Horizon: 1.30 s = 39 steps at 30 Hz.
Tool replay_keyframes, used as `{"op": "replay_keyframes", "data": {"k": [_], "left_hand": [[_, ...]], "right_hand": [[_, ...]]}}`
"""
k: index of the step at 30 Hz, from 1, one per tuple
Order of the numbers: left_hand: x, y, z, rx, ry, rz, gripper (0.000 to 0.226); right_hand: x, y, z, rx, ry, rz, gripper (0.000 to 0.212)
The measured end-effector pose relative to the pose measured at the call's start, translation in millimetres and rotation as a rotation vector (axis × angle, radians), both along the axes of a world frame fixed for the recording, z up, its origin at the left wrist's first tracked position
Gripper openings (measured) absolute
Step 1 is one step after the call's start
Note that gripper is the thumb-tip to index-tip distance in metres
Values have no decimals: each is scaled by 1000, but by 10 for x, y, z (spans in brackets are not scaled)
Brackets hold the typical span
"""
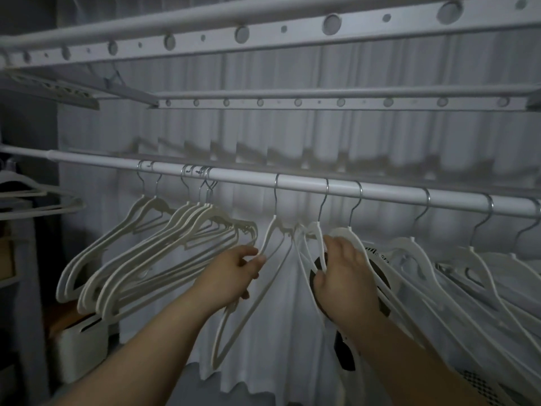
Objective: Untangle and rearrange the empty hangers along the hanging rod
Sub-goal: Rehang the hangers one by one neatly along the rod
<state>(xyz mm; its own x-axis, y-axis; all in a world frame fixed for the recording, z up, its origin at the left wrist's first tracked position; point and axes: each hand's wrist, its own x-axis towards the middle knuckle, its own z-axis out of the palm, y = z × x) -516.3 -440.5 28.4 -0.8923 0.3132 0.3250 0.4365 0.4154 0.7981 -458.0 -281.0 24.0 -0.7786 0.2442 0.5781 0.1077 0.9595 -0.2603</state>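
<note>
- left hand [234, 276] grips an empty hanger [268, 234] by its arm, fingers clamped round it
- right hand [342, 276] curls its fingers round the neighbouring hanger [319, 234]
- both hangers hang midway along the hanging rod [234, 177]

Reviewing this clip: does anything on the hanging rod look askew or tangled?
Yes. The bunch of empty hangers left of the left hand crowds together, hooks overlapping on the hanging rod, bodies slanting. The hanger that hand grips also hangs aslant. The right hand grips a neighbouring hanger.
</note>
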Motion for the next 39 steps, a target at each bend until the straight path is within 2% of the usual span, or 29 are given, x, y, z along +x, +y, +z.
{"op": "replay_keyframes", "data": {"k": [5,8,11,13,17,22,25,27,29,32,36,39], "left_hand": [[12,-211,0,92,214,116,21],[-6,-395,1,144,374,234,19],[-54,-664,-5,123,504,338,38],[-106,-864,-21,75,548,395,38],[-250,-1236,-100,-54,495,443,27],[-423,-1523,-169,-96,363,359,33],[-519,-1571,-196,-104,310,275,34],[-587,-1603,-217,-125,308,240,34],[-639,-1617,-244,-152,337,218,35],[-671,-1608,-254,-161,375,200,36],[-687,-1590,-232,-258,413,193,38],[-669,-1577,-197,-370,522,255,40]], "right_hand": [[-109,-175,29,105,264,52,39],[-135,-339,98,163,305,130,29],[-160,-538,203,86,296,252,32],[-212,-671,268,42,223,334,31],[-425,-1005,389,-256,105,441,24],[-841,-1434,406,-590,-197,424,35],[-978,-1616,357,-789,-275,388,30],[-1054,-1711,304,-867,-312,342,39],[-1107,-1811,254,-926,-338,320,38],[-1157,-1923,200,-1002,-346,295,24],[-1201,-1940,180,-1090,-238,288,40],[-1198,-1862,136,-1024,-125,240,51]]}}
